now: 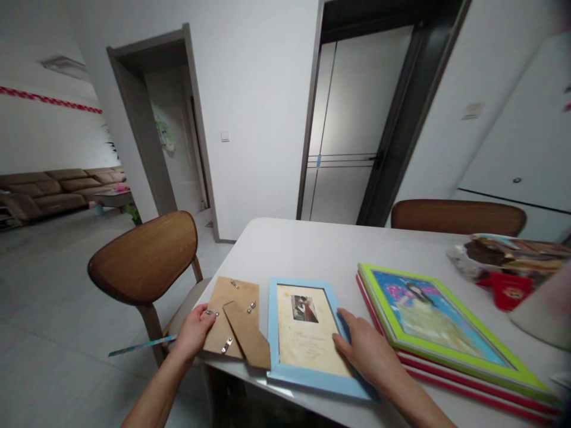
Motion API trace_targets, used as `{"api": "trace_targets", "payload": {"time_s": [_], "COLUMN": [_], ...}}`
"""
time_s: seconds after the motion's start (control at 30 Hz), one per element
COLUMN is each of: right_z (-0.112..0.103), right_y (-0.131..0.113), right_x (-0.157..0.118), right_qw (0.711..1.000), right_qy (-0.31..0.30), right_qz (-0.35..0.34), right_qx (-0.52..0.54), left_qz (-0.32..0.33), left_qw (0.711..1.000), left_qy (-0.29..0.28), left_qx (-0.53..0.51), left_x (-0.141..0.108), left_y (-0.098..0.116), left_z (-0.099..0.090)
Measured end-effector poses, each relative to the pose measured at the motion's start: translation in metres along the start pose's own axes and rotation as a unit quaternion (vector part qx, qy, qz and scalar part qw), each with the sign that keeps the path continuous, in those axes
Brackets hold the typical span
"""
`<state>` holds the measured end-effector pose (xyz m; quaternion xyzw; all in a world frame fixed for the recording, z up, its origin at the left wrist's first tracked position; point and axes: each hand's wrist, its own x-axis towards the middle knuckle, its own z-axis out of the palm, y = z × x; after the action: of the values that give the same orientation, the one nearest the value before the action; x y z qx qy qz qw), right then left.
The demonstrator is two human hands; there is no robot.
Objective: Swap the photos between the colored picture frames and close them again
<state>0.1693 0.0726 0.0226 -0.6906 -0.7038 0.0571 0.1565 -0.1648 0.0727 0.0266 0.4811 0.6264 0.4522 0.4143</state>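
Note:
A brown picture frame backing board (223, 333) lies at the table's left edge, its folded stand leg and small metal clips facing up. My left hand (196, 333) pinches the board's left edge. A thin teal patterned stick (141, 346), like a pencil, juts out leftward by this hand; its inner end is hidden. Right beside the board lies a light blue picture frame (273, 333), face up, with a cream sheet (307, 351) bearing a small photo and faint text inside. My right hand (368, 348) grips the frame's right side, thumb and forefinger over the border and sheet.
To the right, a green picture frame (446, 315) rests on red frames (464, 386). Beyond are a plastic-wrapped package (513, 252), a red item (513, 290) and a pale rounded object (546, 309). Wooden chairs (147, 255) flank the white table (307, 244).

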Motion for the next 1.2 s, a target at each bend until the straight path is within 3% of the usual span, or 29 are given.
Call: {"api": "trace_targets", "payload": {"time_s": [0.13, 0.23, 0.27, 0.33, 0.4, 0.47, 0.53, 0.63, 0.7, 0.8, 0.87, 1.07, 1.2], "right_z": [-0.006, -0.02, -0.025, -0.037, -0.047, -0.055, -0.06, -0.058, -0.051, -0.037, -0.027, -0.004, 0.004], "right_y": [-0.003, -0.009, -0.012, -0.019, -0.028, -0.036, -0.042, -0.041, -0.032, -0.015, -0.006, 0.004, 0.009], "right_x": [0.004, 0.003, 0.0, -0.006, -0.013, -0.018, -0.021, -0.018, -0.014, -0.007, -0.005, -0.009, -0.011], "right_qw": [0.999, 0.972, 0.942, 0.842, 0.755, 0.729, 0.735, 0.771, 0.828, 0.932, 0.971, 0.998, 0.999], "right_qy": [0.002, -0.026, -0.049, -0.098, -0.118, -0.111, -0.101, -0.09, -0.072, -0.023, 0.003, 0.013, 0.029], "right_qz": [0.01, 0.09, 0.123, 0.166, 0.177, 0.171, 0.151, 0.121, 0.111, 0.086, 0.059, -0.013, -0.037], "right_qx": [0.05, 0.213, 0.309, 0.503, 0.621, 0.653, 0.653, 0.619, 0.546, 0.352, 0.23, 0.064, 0.016], "left_qz": [0.034, 0.065, 0.086, 0.154, 0.238, 0.302, 0.361, 0.411, 0.406, 0.341, 0.295, 0.197, 0.206], "left_qw": [0.992, 0.98, 0.976, 0.965, 0.954, 0.938, 0.912, 0.894, 0.901, 0.926, 0.934, 0.938, 0.912], "left_qy": [0.064, 0.101, 0.108, 0.102, 0.057, -0.047, -0.106, -0.093, -0.043, 0.073, 0.124, 0.108, 0.098], "left_qx": [0.103, 0.157, 0.17, 0.188, 0.175, 0.166, 0.165, 0.155, 0.148, 0.147, 0.158, 0.263, 0.341], "left_x": [0.009, 0.006, 0.002, -0.015, -0.039, -0.064, -0.083, -0.09, -0.085, -0.072, -0.065, -0.061, -0.062], "left_y": [-0.003, 0.004, 0.009, 0.022, 0.038, 0.053, 0.064, 0.076, 0.079, 0.075, 0.065, 0.018, 0.006], "left_z": [-0.008, -0.002, 0.005, 0.03, 0.065, 0.101, 0.128, 0.141, 0.131, 0.102, 0.082, 0.049, 0.044]}}
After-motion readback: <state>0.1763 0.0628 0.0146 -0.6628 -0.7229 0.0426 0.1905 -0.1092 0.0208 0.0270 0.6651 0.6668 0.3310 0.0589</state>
